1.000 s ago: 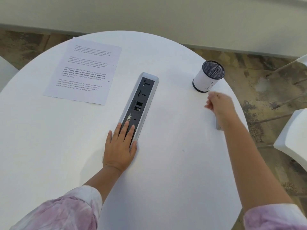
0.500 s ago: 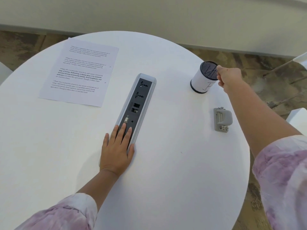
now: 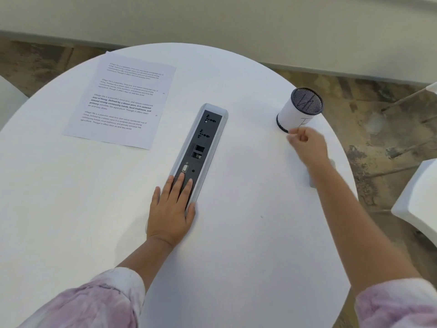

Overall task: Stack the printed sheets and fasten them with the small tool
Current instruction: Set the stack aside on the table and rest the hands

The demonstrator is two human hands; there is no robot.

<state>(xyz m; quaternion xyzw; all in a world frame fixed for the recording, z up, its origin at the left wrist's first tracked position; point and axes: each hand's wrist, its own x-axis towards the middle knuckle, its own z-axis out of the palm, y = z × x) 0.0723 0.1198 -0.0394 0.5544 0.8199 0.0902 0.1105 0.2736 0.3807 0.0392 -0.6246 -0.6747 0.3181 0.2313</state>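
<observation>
- Right hand [image 3: 307, 145] back down beside the base of the mesh pen cup [image 3: 299, 110], fingers curled with thumb and forefinger tips pressed together; possibly pinching something tiny taken from the cup, but too small to tell.
- Half a second earlier, same hand up at the cup's rim; a second earlier, low near the table edge. A dip to the cup and back, by the look of it.
- Small grey stapler [image 3: 311, 183], plainly seen on the table half a second ago, now mostly hidden under the right wrist, just behind the curled fingers.
- Left hand [image 3: 171, 207] unchanged across all three frames: flat, fingers straight, tips resting on the near end of the recessed socket panel [image 3: 203, 147].
- Printed sheets [image 3: 120, 100] well beyond the left fingertips, at the far left of the white table [image 3: 236, 233], untouched; only a top page distinguishable.
- Read on progress: early. No paper gathered yet, fastening not begun; right hand seemingly occupied with supplies near the tool.
</observation>
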